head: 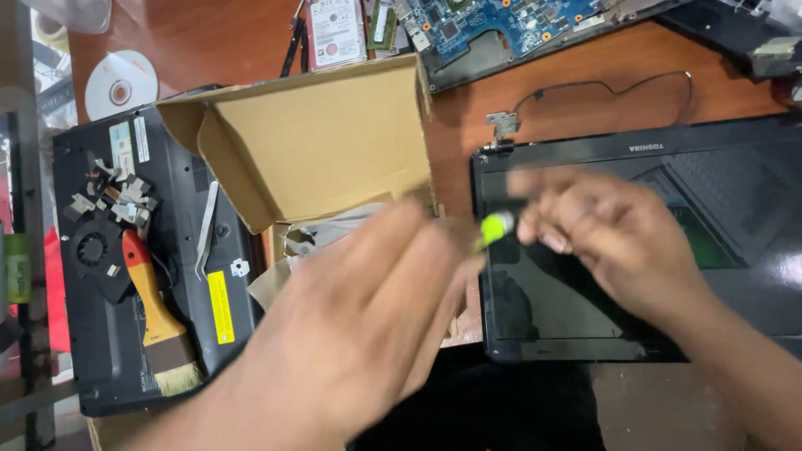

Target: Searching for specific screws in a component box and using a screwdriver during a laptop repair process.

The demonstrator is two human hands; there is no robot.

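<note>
Above the laptop lid [635, 250], the right hand [614, 238] pinches a small green tool [494, 229]; the left hand [368, 321], fingers loosely open, holds nothing. The tool looks light, stiff, best gripped mid-handle.

An electronics repair workshop: dismantled laptops [150, 250], a bare circuit board [501, 21]

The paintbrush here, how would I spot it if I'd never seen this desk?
Find the open cardboard box in the middle, then the upturned black laptop base to its left. The paintbrush lies on that base: orange handle, pale bristles toward the near edge, unlike the slim metal tweezers beside it.
</note>
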